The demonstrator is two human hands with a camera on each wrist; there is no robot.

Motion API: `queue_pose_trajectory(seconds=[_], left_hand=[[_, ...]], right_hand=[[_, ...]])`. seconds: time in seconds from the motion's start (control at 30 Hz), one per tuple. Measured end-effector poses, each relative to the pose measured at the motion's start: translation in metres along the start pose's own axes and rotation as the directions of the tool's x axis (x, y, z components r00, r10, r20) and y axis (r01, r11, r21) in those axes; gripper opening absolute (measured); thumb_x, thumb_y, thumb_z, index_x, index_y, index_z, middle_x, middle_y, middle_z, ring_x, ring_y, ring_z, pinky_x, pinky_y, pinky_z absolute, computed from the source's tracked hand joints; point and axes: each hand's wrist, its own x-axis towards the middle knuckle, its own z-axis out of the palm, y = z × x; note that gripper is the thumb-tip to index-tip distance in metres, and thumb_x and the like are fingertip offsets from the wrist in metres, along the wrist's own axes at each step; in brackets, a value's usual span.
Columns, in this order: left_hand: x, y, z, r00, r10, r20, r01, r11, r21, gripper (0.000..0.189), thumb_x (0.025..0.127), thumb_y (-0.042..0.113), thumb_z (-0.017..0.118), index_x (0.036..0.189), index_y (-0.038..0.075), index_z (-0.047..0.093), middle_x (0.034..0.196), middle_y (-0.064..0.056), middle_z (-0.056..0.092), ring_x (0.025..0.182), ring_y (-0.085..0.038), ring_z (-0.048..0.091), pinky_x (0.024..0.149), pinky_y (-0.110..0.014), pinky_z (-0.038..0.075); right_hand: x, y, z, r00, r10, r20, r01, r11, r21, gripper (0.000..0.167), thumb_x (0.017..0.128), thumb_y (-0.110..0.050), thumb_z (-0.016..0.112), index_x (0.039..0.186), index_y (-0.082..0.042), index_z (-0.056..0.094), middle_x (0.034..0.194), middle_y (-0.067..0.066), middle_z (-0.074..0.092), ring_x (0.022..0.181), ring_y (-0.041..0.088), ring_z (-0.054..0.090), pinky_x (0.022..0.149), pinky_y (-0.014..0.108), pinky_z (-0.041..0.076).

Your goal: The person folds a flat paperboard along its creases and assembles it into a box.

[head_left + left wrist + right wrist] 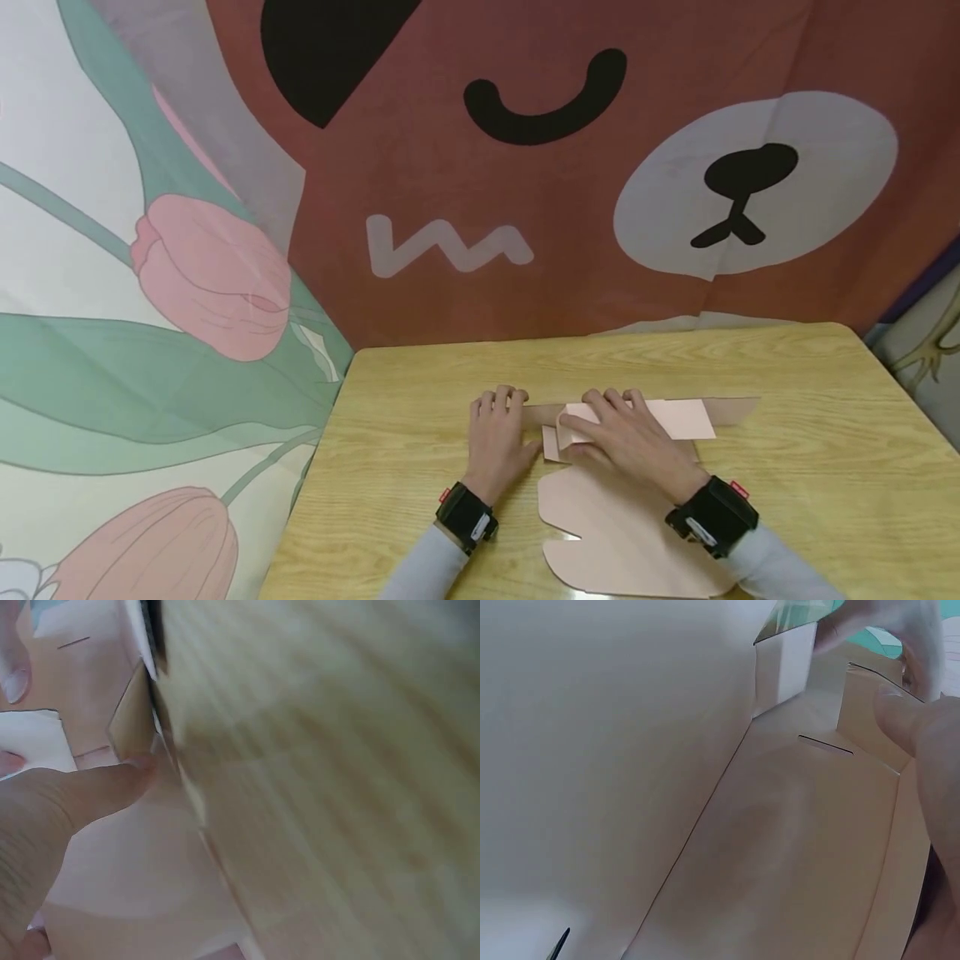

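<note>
A pale pink cardboard box blank (pixel 630 533), partly folded up, lies on the table with its broad rounded panel nearest me. My left hand (pixel 498 446) holds its left end, fingers bent over the far edge. In the left wrist view, that thumb (pixel 97 795) touches the base of a small raised flap (pixel 133 716). Across the upright far wall my right hand (pixel 630 437) grips the folded cardboard. The right wrist view shows its thumb (pixel 907 720) against a standing flap (pixel 862 705), beside the slotted base panel (pixel 765 847). The right fingers are partly hidden there.
The wood-grain table (pixel 390 467) extends around the cardboard on both sides. A printed cloth with a bear face (pixel 570 208) hangs right behind the far table edge, and a tulip-patterned cloth (pixel 210 275) hangs at the left.
</note>
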Motion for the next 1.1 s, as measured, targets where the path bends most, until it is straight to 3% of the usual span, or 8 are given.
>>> queue_pose_trajectory(seconds=[0.33, 0.8, 1.1], left_hand=[[0.007, 0.006, -0.005, 0.995, 0.095, -0.023, -0.096, 0.995, -0.013, 0.053, 0.070, 0.055, 0.083, 0.107, 0.025, 0.061, 0.105, 0.007, 0.061, 0.095, -0.017, 0.058, 0.079, -0.034, 0.049], [0.012, 0.010, -0.007, 0.996, 0.086, -0.013, -0.086, 0.996, 0.000, 0.052, 0.064, 0.059, 0.085, 0.098, 0.024, 0.066, 0.097, 0.007, 0.067, 0.088, -0.018, 0.065, 0.074, -0.037, 0.054], [0.016, 0.014, -0.009, 0.994, 0.110, 0.005, -0.111, 0.994, 0.020, 0.052, 0.068, 0.067, 0.078, 0.098, 0.025, 0.068, 0.097, 0.008, 0.068, 0.084, -0.017, 0.065, 0.074, -0.036, 0.052]], right_hand=[[-0.001, -0.001, 0.000, 1.000, -0.001, -0.009, 0.001, 1.000, 0.015, 0.046, 0.088, -0.054, 0.065, 0.131, -0.038, 0.061, 0.110, 0.002, 0.055, 0.092, 0.023, 0.050, 0.079, 0.044, 0.034], [-0.001, -0.004, 0.001, 0.999, -0.029, -0.036, 0.028, 0.999, -0.033, 0.043, 0.085, -0.052, 0.068, 0.125, -0.035, 0.063, 0.106, 0.004, 0.054, 0.089, 0.024, 0.048, 0.074, 0.042, 0.034], [0.000, -0.004, -0.002, 0.999, -0.041, -0.021, 0.041, 0.999, -0.021, 0.039, 0.085, -0.049, 0.070, 0.122, -0.034, 0.064, 0.104, 0.004, 0.052, 0.084, 0.022, 0.046, 0.072, 0.039, 0.034]])
